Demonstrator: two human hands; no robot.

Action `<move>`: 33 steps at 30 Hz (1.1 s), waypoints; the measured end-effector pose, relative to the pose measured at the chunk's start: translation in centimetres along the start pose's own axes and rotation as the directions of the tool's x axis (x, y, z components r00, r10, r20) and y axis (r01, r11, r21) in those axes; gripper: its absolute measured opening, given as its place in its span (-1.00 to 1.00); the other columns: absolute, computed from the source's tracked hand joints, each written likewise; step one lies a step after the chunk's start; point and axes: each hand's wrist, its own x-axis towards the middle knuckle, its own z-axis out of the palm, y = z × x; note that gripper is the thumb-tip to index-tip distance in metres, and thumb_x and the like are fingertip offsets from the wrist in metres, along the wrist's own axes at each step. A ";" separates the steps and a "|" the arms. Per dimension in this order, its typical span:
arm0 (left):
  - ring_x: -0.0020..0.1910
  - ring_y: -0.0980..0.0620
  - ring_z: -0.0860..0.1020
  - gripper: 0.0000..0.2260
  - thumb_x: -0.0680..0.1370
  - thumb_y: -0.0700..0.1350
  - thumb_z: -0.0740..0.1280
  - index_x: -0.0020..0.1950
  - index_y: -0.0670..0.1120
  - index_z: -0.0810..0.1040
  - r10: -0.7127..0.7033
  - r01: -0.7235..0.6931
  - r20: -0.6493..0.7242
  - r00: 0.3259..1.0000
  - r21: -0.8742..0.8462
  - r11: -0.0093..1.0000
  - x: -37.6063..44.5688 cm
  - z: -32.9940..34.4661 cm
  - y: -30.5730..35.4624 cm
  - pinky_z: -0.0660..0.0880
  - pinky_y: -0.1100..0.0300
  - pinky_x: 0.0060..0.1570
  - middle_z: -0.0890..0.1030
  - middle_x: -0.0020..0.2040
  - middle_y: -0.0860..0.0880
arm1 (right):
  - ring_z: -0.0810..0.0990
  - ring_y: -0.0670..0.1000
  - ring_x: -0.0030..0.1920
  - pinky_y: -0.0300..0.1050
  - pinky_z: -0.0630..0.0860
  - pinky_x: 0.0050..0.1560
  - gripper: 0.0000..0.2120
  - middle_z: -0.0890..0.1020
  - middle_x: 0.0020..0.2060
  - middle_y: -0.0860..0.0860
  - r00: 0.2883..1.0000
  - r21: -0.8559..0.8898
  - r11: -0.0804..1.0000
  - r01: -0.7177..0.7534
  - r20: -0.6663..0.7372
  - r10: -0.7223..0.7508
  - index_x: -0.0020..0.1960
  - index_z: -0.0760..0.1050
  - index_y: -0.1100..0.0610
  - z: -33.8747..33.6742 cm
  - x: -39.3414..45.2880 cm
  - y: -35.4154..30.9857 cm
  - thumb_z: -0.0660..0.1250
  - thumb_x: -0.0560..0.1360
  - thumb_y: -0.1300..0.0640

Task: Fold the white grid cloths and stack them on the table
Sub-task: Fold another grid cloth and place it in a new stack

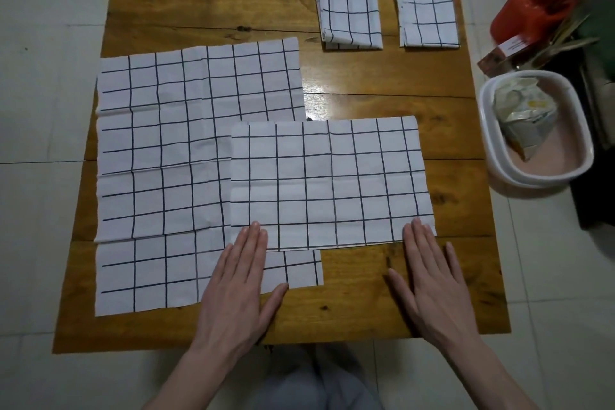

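lower centre of the frame: our left hand [238,280] lies flat, fingers straight and together, thumb spread, holding nothing. its fingertips press the near left corner of the half-folded white cloth with a dark grid print [329,183]; its palm covers part of the flat unfolded white grid cloth [166,160] beneath.

lower right: our right hand [429,273] is flat too, fingers straight, thumb out to the side, gripping nothing. its fingertips rest on the near right corner of the half-folded cloth; the palm sits on the bare brown wooden plank table [359,303].

centre: the half-folded cloth lies as a wide rectangle, its left part overlapping the right side of the unfolded cloth. the unfolded cloth fills the left half of the table, creased in lines, with one near corner showing between our hands.

right edge, mid frame: a white oval plastic tub [492,143] on the pale tiled floor [40,110], just beside the table, with a crumpled paper packet [522,116] inside.

upper right of the table: two small piles of folded white grid cloths, the left pile [349,10] and the right pile [429,10], side by side and apart, the right one at the table's edge.

upper right corner: a red plastic container [532,7] on the floor; items beside it are too blurred to tell.
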 end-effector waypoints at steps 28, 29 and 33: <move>0.70 -0.08 -0.02 -0.28 0.71 0.25 0.02 0.71 -0.19 -0.02 0.010 -0.015 -0.053 0.999 -0.106 0.994 0.3 -0.9 3.5 0.01 -0.04 0.61 -0.01 0.72 -0.15 | 0.37 0.13 0.49 0.14 0.36 0.47 -0.53 0.40 0.49 0.15 0.893 0.384 0.914 -0.133 -0.354 0.278 0.54 0.35 0.18 -2.2 1.5 -1.9 0.28 0.67 0.07; 0.70 -0.07 -0.01 -0.30 0.71 0.23 0.04 0.71 -0.18 0.00 0.041 -0.048 -0.061 0.997 -0.115 0.992 0.7 -1.1 4.1 0.03 -0.04 0.61 0.01 0.72 -0.14 | 0.40 0.14 0.43 0.12 0.41 0.42 -0.51 0.43 0.44 0.16 0.869 0.411 0.895 -0.175 -0.362 0.337 0.52 0.36 0.19 -2.6 2.0 -2.1 0.33 0.64 0.10; 0.70 -0.04 -0.01 -0.35 0.73 0.20 0.02 0.71 -0.14 0.02 0.164 -0.171 -0.067 0.984 -0.126 0.977 2.5 -1.5 6.8 0.06 -0.04 0.60 0.04 0.72 -0.10 | 0.43 0.18 0.33 0.15 0.46 0.30 -0.33 0.46 0.35 0.18 0.841 0.424 0.821 -0.383 -0.209 0.500 0.57 0.25 0.17 -4.4 3.6 -2.5 0.42 0.58 -0.03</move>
